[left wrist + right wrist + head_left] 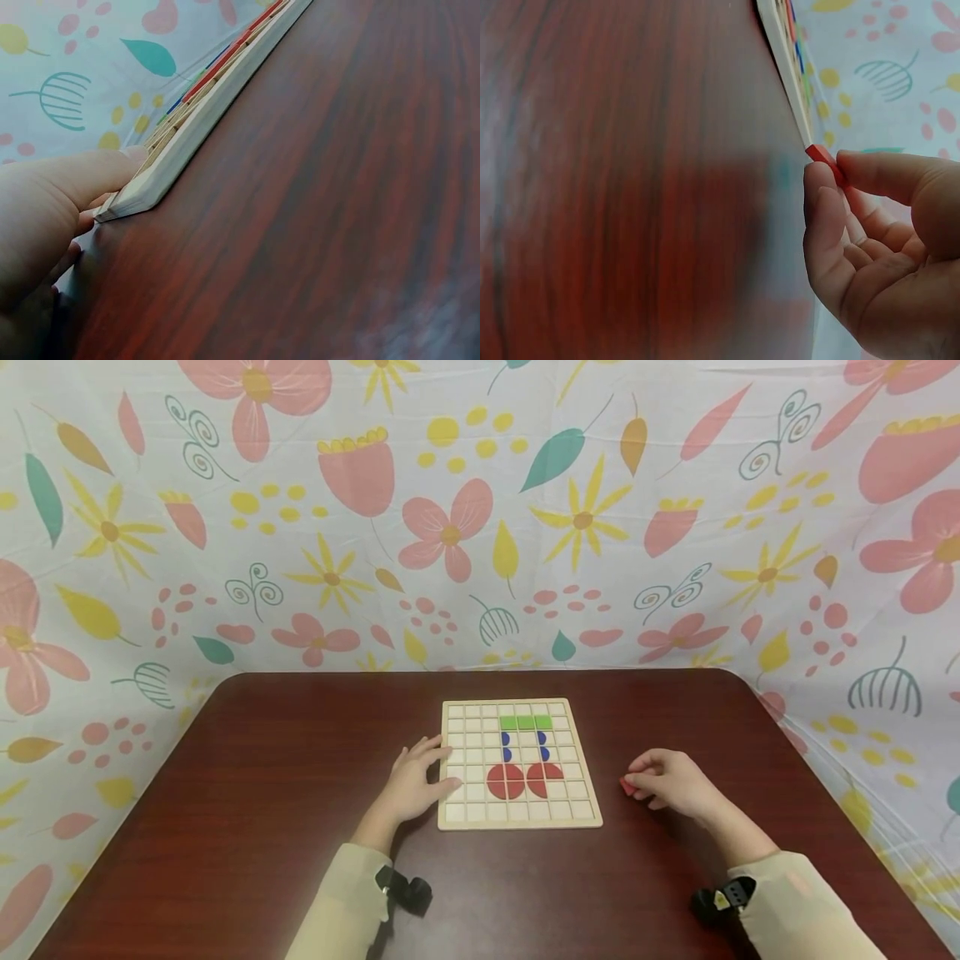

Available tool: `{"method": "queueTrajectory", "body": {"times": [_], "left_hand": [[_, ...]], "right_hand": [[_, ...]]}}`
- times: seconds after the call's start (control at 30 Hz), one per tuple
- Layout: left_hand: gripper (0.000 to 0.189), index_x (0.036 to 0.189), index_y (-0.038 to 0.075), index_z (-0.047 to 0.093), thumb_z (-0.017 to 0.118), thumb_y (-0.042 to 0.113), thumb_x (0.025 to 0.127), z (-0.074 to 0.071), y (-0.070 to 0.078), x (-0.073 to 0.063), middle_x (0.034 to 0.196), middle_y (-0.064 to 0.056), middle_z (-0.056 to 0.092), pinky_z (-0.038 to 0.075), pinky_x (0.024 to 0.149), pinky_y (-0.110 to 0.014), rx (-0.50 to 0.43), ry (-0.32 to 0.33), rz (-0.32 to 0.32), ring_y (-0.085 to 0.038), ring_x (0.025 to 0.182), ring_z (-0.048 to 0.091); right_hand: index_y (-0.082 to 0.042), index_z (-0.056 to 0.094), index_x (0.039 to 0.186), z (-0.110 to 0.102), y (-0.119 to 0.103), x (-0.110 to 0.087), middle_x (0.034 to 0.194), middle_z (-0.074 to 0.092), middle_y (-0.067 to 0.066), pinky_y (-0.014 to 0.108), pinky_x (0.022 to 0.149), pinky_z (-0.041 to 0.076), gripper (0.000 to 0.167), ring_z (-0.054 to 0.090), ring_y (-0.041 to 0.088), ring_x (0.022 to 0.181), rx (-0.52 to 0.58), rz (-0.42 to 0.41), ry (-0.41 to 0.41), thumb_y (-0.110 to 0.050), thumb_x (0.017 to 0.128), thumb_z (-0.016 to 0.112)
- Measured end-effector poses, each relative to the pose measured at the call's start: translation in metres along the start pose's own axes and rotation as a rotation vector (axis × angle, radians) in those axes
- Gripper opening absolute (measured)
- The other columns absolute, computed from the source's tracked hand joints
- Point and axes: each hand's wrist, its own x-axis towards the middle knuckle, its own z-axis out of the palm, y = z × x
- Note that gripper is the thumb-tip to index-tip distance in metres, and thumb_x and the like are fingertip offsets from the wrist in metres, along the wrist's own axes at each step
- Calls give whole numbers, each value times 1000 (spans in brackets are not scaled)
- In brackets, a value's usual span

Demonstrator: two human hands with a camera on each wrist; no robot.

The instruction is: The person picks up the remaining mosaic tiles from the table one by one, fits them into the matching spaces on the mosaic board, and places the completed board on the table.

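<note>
A square wooden grid board (517, 826) lies flat on the table. Three green squares (526, 722) form a row near its top, with two columns of blue half-rounds (506, 739) below. Under the left column, red quarter pieces make a full circle (506, 782); on the right, three red quarters (537, 773) surround a bare lower-right cell. My left hand (412, 781) rests at the board's left edge, thumb and fingertips over the rim. To the right of the board, my right hand (671, 782) pinches a small red block (826, 162) between thumb and fingers.
Dark reddish-brown wood grain covers the table (300, 760). A white cloth with flowers and leaves (480, 527) hangs behind its far edge. Each wrist carries a black strapped camera, such as the left wrist camera (405, 891).
</note>
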Motion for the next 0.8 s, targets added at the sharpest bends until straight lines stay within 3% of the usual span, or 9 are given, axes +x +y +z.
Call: {"method": "queueTrajectory", "body": {"times": [0.8], "left_hand": [[53,128,4,58,69,32,84,2,1,0,147,-13,43,14,114,-59,-7,29,-3,-34,141,30]], "right_hand": [[7,57,106,25,-20,10,88,71,13,33,61,57,30,68,18,73,104,-13,-49,-16,88,65]]}}
